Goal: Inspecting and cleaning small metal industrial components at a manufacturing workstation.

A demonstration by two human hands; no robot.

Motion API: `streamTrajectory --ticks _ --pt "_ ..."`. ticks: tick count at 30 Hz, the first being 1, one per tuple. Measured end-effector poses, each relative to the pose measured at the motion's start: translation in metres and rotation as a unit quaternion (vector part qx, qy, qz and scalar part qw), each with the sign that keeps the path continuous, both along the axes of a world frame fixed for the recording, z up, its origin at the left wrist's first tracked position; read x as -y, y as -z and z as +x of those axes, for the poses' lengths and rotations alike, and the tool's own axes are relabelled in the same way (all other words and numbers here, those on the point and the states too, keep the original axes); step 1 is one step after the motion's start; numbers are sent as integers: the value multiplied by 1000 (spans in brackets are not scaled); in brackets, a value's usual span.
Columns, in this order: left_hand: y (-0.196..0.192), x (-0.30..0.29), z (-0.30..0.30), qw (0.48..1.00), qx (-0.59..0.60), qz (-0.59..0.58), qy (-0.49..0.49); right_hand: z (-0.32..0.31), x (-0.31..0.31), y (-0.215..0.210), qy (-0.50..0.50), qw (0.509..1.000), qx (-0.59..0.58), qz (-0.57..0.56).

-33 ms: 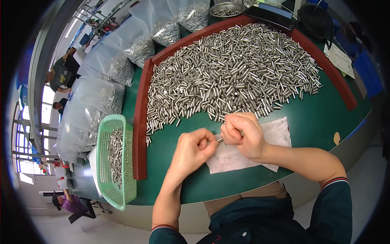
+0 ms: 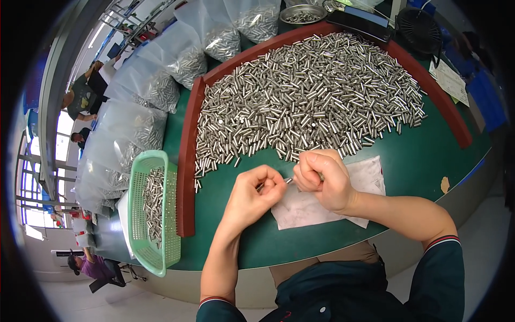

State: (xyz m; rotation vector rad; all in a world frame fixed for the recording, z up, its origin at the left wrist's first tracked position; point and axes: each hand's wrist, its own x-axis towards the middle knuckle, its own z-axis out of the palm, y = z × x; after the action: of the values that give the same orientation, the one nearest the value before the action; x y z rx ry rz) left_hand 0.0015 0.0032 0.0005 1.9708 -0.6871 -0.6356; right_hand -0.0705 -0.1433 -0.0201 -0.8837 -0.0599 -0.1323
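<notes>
Near the left edge of a pale cloth (image 2: pixel 300 213) on the green desk (image 2: pixel 429 161), the left hand (image 2: pixel 248 200) and the right hand (image 2: pixel 329 183) were close to each other. From where I stood, I saw a small metal pin (image 2: pixel 289 180) in the narrow gap between them. The left was pinched, thumb against forefinger, and its tips seemed closed on one end of this pin, probably because so small a piece asked for fingertips and not the palm. The right was curled into a fist just beside it; whether it held something inside, I could not tell. Behind them lay a wide heap (image 2: pixel 311 91) of similar pins, within easy reach. A red border (image 2: pixel 186 188) stood around its sides and back, I supposed so that nothing could roll away, while the near side was open. To the left, a green basket (image 2: pixel 172 214) with more pins stood just outside the border, and plastic bags (image 2: pixel 161 88), also with pins, leaned in a row beyond, perhaps so that they disturbed nothing.
</notes>
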Motion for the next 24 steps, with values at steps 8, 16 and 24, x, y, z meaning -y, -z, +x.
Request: streamTrajectory --ticks 8,16,24 --pt "15 -9 13 818 -495 -289 -46 -1 -2 0 -13 1000 -2 -5" --pt "10 -7 17 826 -489 -274 -68 1 -2 1 -8 1000 -5 -1" --pt "6 -21 31 811 -452 -346 -135 1 -1 -2 -7 1000 -6 4"
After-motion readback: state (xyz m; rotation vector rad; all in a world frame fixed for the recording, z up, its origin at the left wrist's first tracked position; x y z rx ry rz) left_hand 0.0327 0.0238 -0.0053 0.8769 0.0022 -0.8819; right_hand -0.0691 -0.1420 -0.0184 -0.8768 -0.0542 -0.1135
